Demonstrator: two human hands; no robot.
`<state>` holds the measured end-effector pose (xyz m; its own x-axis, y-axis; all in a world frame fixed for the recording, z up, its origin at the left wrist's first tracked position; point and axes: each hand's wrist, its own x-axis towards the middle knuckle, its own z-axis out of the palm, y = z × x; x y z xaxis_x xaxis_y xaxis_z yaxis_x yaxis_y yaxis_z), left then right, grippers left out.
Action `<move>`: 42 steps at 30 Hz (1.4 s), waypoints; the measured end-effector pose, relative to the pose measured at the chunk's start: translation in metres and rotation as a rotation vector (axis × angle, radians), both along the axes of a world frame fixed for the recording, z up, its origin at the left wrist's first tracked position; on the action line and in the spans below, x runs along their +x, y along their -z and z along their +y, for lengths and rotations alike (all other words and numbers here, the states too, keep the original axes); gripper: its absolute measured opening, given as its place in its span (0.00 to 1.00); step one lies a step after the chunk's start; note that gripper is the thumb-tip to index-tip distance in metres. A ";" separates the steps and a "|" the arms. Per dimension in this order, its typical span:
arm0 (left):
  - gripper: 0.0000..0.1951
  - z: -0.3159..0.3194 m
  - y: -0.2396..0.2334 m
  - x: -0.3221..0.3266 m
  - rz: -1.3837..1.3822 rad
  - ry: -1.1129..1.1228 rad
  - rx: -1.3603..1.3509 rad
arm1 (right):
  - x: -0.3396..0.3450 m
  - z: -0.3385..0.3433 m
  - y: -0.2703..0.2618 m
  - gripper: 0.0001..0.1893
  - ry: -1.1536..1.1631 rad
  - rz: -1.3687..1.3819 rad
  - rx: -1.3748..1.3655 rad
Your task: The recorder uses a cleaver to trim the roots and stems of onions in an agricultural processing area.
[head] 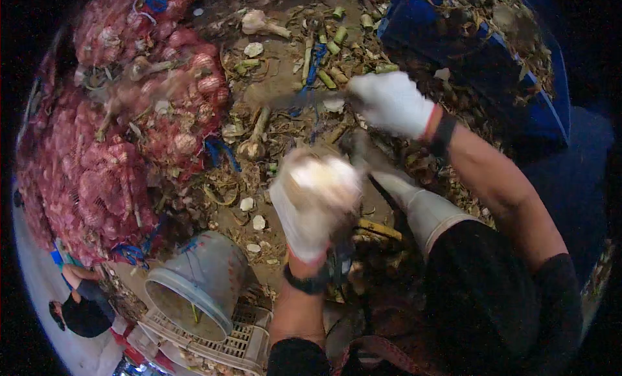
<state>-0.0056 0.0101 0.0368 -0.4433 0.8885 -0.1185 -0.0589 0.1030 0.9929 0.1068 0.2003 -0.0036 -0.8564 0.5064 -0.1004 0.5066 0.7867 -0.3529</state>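
In a white knit glove with a red cuff, my left hand (306, 228) grips a pale garlic bulb (326, 178), blurred by motion. My right hand (392, 104), gloved the same way, is beyond it to the right, closed around a tool with a dark blade (291, 100). That blade, probably a knife's, points left and is smeared by motion; its handle is hidden in the fist. Below it on the littered floor lies a garlic bulb with its stem (253, 145). Another stemmed bulb (262, 24) is farther off.
Red mesh sacks of garlic (104, 181) are piled at left. A grey plastic bucket (214, 264) lies tipped over a plastic crate (248, 322). Blue bins (486, 79) holding husks stand at right. Cut stems (339, 35) litter the floor near my boot (432, 213). Another person (87, 313) is lower left.
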 end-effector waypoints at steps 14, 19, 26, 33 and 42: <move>0.35 0.015 0.004 -0.005 -0.202 -0.402 0.102 | 0.011 -0.040 -0.031 0.14 0.284 0.371 -0.535; 0.25 -0.017 -0.002 -0.004 -0.174 -0.264 0.005 | 0.078 -0.031 0.027 0.15 0.412 0.168 -0.573; 0.12 -0.090 0.011 -0.045 0.012 0.252 -0.216 | 0.029 -0.021 -0.003 0.16 0.457 0.187 -0.607; 0.28 -0.011 0.100 -0.133 0.858 -0.041 -0.736 | 0.019 -0.039 -0.011 0.17 0.370 0.138 -0.657; 0.35 0.026 0.037 -0.026 -0.441 -0.050 -0.147 | -0.006 -0.048 -0.009 0.27 0.346 0.535 -0.641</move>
<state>-0.0320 0.0359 -0.0002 -0.3639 0.8272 -0.4282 -0.4805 0.2271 0.8471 0.1009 0.1527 0.0053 -0.6798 0.7286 -0.0842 0.3210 0.1924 -0.9273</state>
